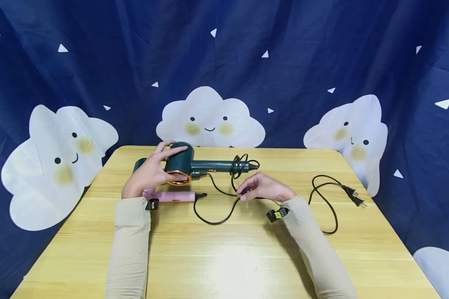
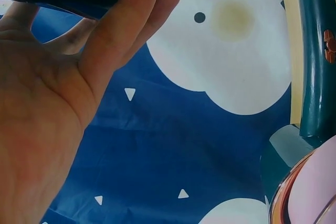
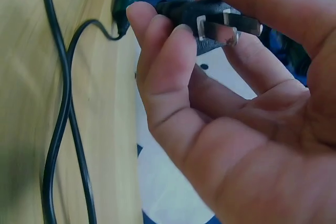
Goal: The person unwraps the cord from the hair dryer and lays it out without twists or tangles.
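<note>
My left hand point(image 1: 144, 176) grips the head of a dark green hair dryer point(image 1: 180, 160), with fingers across its top and the thumb at the copper-coloured rim. The dryer's handle points right, and a black cord point(image 1: 239, 165) is looped around its far end. In the right wrist view, my right hand point(image 3: 252, 129) pinches a black power plug point(image 3: 210, 17) with metal prongs. Just in front of the held dryer lies a pink hair dryer point(image 1: 176, 196), its head largely hidden by my left hand and sleeve. Another dark green dryer point(image 1: 139, 163) lies partly hidden behind my left hand.
Two black plugs point(image 1: 353, 196) lie at the table's right side, their cords point(image 1: 336, 216) curving back toward my right arm. Another cord point(image 1: 215, 223) bends across the middle of the wooden table point(image 1: 194, 257). A blue curtain point(image 1: 303, 54) with clouds hangs behind.
</note>
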`<state>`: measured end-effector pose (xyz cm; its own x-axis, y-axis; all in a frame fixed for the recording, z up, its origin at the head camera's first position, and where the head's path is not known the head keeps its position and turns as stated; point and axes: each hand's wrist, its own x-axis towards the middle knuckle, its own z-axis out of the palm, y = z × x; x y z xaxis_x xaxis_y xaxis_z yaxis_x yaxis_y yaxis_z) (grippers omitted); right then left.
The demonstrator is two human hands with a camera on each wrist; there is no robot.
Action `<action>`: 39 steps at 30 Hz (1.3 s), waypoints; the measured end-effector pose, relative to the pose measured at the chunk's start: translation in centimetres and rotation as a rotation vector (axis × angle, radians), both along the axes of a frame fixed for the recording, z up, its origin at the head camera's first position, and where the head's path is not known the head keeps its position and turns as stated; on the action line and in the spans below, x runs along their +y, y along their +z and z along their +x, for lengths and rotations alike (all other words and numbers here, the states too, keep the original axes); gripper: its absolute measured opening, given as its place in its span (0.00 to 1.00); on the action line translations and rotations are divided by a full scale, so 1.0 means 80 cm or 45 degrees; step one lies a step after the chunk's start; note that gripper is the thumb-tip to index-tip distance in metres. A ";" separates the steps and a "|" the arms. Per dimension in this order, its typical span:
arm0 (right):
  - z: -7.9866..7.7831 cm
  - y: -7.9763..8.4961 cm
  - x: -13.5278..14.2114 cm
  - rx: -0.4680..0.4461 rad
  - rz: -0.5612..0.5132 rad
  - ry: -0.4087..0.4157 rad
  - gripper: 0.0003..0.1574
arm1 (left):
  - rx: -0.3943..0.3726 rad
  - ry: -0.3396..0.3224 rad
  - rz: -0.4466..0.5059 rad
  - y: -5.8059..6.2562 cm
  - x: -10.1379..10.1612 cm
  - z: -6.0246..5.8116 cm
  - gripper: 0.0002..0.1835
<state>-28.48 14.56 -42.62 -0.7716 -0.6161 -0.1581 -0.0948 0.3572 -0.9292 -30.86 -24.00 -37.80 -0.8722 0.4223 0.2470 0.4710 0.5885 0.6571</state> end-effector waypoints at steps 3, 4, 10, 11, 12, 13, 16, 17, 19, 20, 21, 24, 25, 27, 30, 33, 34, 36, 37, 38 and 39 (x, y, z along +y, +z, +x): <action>-0.003 -0.002 0.006 0.024 0.032 -0.028 0.23 | -0.005 0.003 0.003 0.000 0.000 0.000 0.49; -0.003 -0.002 0.008 0.032 0.041 -0.045 0.23 | -0.007 0.004 0.006 0.000 0.000 0.000 0.49; -0.006 0.003 0.020 0.065 0.039 -0.169 0.18 | -0.001 -0.013 0.008 0.002 0.002 0.001 0.48; -0.006 0.004 0.022 0.058 0.035 -0.191 0.17 | -0.003 -0.018 0.008 0.002 0.002 0.001 0.48; -0.006 0.005 0.024 0.052 0.039 -0.215 0.17 | -0.008 -0.021 0.011 0.002 0.002 0.002 0.48; -0.006 0.006 0.026 0.053 0.043 -0.242 0.17 | -0.012 -0.025 0.011 0.003 0.003 0.002 0.48; -0.006 0.011 0.030 0.051 0.059 -0.339 0.19 | -0.018 -0.028 0.012 0.003 0.004 0.002 0.48; -0.006 0.013 0.032 0.048 0.055 -0.367 0.20 | -0.017 -0.028 0.013 0.003 0.004 0.002 0.48; -0.006 0.015 0.035 0.057 0.038 -0.415 0.21 | -0.015 -0.030 0.013 0.003 0.004 0.002 0.49; -0.006 0.017 0.036 0.058 0.022 -0.440 0.22 | -0.013 -0.033 0.014 0.003 0.004 0.001 0.49; -0.007 0.018 0.037 0.060 0.003 -0.460 0.23 | -0.013 -0.037 0.016 0.003 0.004 0.001 0.49; -0.007 0.022 0.038 0.089 -0.038 -0.522 0.26 | -0.013 -0.049 0.019 0.003 0.005 0.000 0.48; -0.007 0.024 0.038 0.100 -0.048 -0.546 0.26 | -0.012 -0.051 0.016 0.002 0.005 0.000 0.48; -0.007 0.027 0.040 0.124 -0.067 -0.585 0.27 | -0.014 -0.052 0.012 0.002 0.005 0.000 0.48; -0.006 0.032 0.041 0.147 -0.102 -0.645 0.27 | -0.013 -0.050 0.002 0.001 0.006 0.000 0.48; -0.004 0.036 0.041 0.182 -0.170 -0.683 0.26 | -0.012 -0.054 -0.006 0.000 0.006 0.000 0.48; -0.004 0.037 0.041 0.188 -0.206 -0.696 0.25 | -0.013 -0.057 -0.007 0.000 0.006 0.000 0.48; -0.003 0.040 0.040 0.194 -0.286 -0.703 0.24 | -0.016 -0.062 -0.008 0.000 0.007 0.000 0.48; -0.003 0.042 0.039 0.190 -0.334 -0.701 0.23 | -0.016 -0.065 -0.008 -0.001 0.007 -0.001 0.48; -0.002 0.043 0.038 0.186 -0.377 -0.698 0.23 | -0.018 -0.067 -0.008 -0.001 0.008 -0.001 0.48; -0.001 0.045 0.037 0.176 -0.421 -0.694 0.23 | -0.018 -0.069 -0.005 -0.001 0.008 -0.001 0.48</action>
<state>-28.60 17.52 -39.00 -0.9869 -0.1299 0.0955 -0.1071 0.0855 -0.9906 -30.93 -23.36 -37.85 -0.8514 0.4701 0.2327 0.4928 0.5650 0.6617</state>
